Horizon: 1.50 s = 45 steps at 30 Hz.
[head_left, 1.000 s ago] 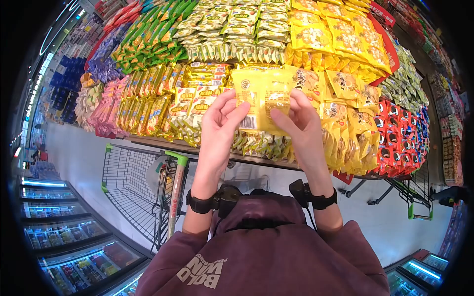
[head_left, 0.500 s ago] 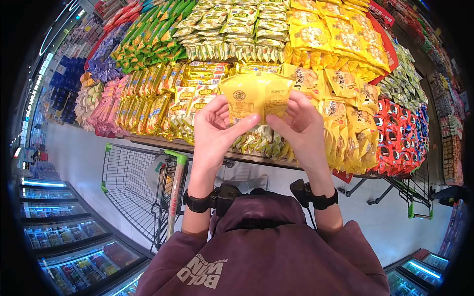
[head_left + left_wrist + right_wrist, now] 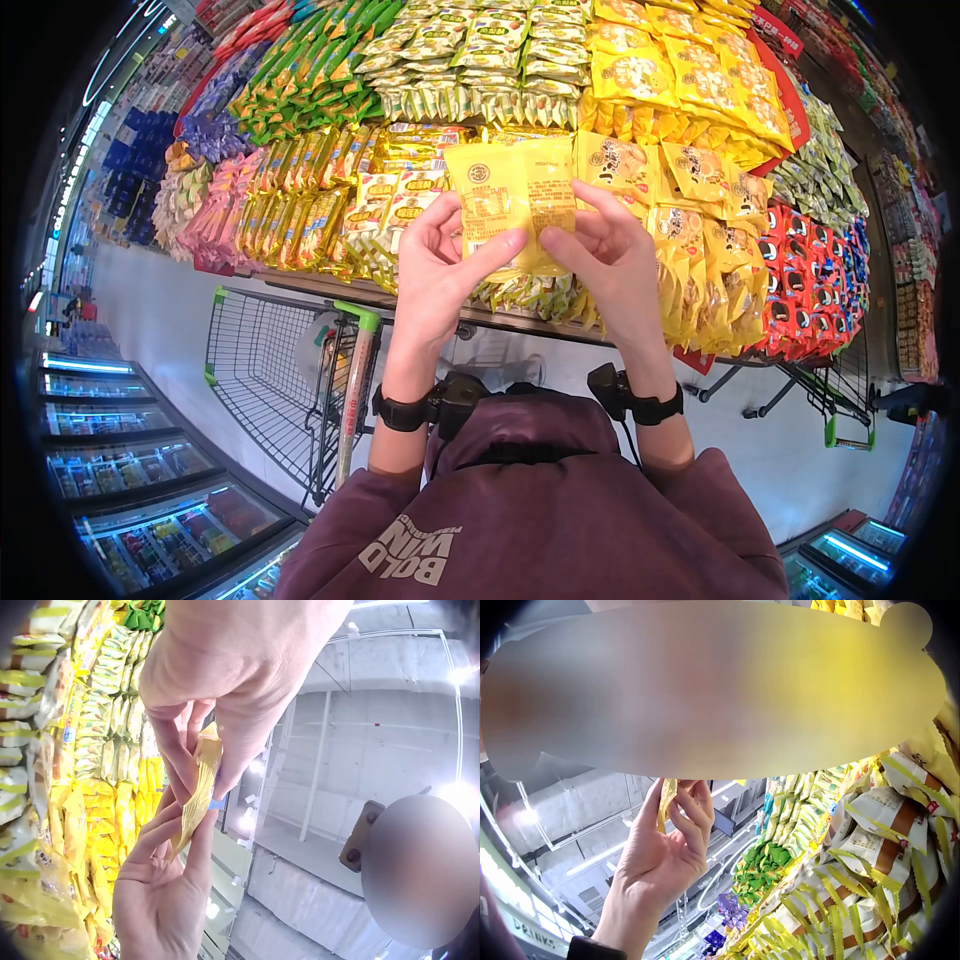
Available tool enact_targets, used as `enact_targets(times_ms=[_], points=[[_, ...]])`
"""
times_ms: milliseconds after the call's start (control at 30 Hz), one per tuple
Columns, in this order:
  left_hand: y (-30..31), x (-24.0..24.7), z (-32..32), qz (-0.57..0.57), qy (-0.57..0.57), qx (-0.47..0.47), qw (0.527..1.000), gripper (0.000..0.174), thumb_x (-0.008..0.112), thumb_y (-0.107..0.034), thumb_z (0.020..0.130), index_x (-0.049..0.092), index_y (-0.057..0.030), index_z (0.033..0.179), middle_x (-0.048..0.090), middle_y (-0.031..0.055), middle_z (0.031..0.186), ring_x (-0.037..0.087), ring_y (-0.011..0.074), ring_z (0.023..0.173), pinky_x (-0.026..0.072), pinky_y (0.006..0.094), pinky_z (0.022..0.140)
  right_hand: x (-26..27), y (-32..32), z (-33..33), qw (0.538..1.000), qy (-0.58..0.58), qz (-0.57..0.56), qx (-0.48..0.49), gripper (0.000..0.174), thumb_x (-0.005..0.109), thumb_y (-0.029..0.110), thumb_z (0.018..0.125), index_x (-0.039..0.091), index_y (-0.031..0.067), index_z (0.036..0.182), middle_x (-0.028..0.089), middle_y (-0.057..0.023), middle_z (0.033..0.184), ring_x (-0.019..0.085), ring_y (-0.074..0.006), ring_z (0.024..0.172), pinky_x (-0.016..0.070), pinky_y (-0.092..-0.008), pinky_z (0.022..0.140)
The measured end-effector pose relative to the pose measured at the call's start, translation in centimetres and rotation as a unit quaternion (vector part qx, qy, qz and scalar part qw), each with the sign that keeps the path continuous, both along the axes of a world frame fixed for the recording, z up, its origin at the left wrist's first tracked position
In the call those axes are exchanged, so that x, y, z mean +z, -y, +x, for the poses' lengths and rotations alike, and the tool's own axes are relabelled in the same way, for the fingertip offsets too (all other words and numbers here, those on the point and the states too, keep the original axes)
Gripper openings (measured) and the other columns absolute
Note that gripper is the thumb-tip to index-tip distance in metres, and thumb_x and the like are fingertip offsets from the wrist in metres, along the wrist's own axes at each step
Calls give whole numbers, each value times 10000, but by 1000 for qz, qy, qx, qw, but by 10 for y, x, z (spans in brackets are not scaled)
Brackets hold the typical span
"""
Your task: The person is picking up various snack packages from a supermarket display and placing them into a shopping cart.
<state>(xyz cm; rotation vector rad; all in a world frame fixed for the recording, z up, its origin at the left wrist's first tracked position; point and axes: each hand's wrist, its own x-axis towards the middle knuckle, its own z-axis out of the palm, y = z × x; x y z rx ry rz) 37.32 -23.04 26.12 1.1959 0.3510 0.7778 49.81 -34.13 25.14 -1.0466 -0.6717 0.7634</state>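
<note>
Both hands hold up one yellow packet (image 3: 512, 205), its printed back toward the head camera. The left hand (image 3: 436, 262) pinches its left side, thumb across the front and fingers behind. On the right side the right hand (image 3: 612, 262) grips it the same way, thumb near the lower middle. Seen edge-on in the left wrist view, the packet (image 3: 198, 793) lies between the thumbs and fingers of the left hand (image 3: 225, 682) and the right hand (image 3: 165, 892). A blurred patch covers much of the right wrist view; below it the left hand (image 3: 656, 862) pinches the packet (image 3: 667, 802).
Behind the hands spreads a display of packets: green (image 3: 310, 75), yellow (image 3: 690, 70), pink (image 3: 212, 222) and red (image 3: 790, 280). A wire shopping cart (image 3: 270, 355) stands at the left, and part of another cart (image 3: 850, 400) at the right. Lit freezers (image 3: 130, 430) line the lower left.
The packet first tilted back and now faces the head camera more upright again. Compared with a second ago, the left thumb has moved inward along its lower part, closer to the right thumb.
</note>
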Motion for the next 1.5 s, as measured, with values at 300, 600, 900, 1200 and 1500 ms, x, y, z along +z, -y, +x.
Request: enact_targets(times_ms=[300,600,900,1200,1500], points=[[2,-9,7,154,-70,126,977,400,734,3,787,568,51,1148,672,141,1055,677,136,835,554,222,696,-15,-9,4,942,305,-25,-141,555,754,110,798,512,21,1289,670,-117,1118,646,-184,1016,527,-319,820],[7,-6,13,348,-66,175,919,257,714,-2,785,689,-1,1041,666,105,1012,662,127,804,555,245,672,-10,-10,-9,986,159,26,-40,408,695,161,870,558,-18,1210,648,-111,1129,627,-128,981,488,-250,857],[-3,-12,3,432,-105,232,865,197,743,-7,762,681,-7,949,663,89,974,619,116,805,522,230,664,-6,-9,-6,997,80,-21,-7,367,490,225,1006,445,-38,1259,581,-49,1120,522,-77,1004,429,-237,884],[-4,-5,-2,86,-66,48,993,373,724,29,793,570,64,1131,666,91,1004,631,93,899,541,210,749,-9,-12,-4,1000,14,-19,10,467,465,245,1016,347,-45,1362,530,-87,1231,501,-107,1084,414,-269,938],[-9,-14,1,104,-49,74,991,341,750,29,772,570,46,1060,624,34,895,573,43,776,496,178,668,-10,-17,-1,997,72,-3,-17,353,563,144,967,435,-18,1253,590,-46,1072,540,-77,960,434,-232,837]])
